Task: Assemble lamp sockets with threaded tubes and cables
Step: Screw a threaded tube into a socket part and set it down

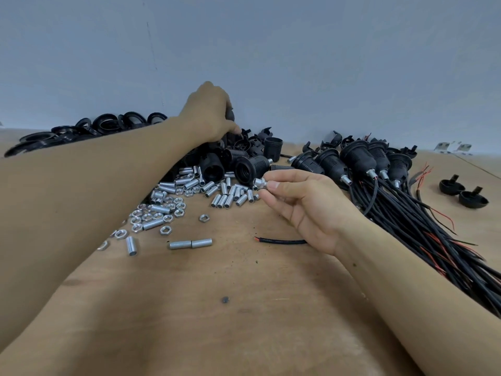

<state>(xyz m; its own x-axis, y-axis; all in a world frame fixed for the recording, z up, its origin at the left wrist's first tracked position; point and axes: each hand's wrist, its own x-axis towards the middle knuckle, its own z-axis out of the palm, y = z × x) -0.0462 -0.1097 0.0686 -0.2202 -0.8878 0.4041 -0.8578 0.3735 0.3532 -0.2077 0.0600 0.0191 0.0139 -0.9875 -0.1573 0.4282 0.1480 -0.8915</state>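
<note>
My left hand [210, 112] reaches to the back of the table and grips a black socket part [230, 114] above a heap of black lamp sockets [245, 165]. My right hand [306, 202] pinches a short silver threaded tube with a nut [259, 183] between thumb and fingertips, just in front of that heap. Loose silver tubes [222, 195] and hex nuts [151, 213] lie scattered left of centre. One short black cable with a red tip [279, 241] lies under my right hand.
Assembled sockets with tubes [357, 161] and their black and red cables [423, 229] fan out on the right. Black rings [89, 128] pile up at the back left. Two black caps [463, 192] sit far right. A grey wall backs the wooden table [217, 308].
</note>
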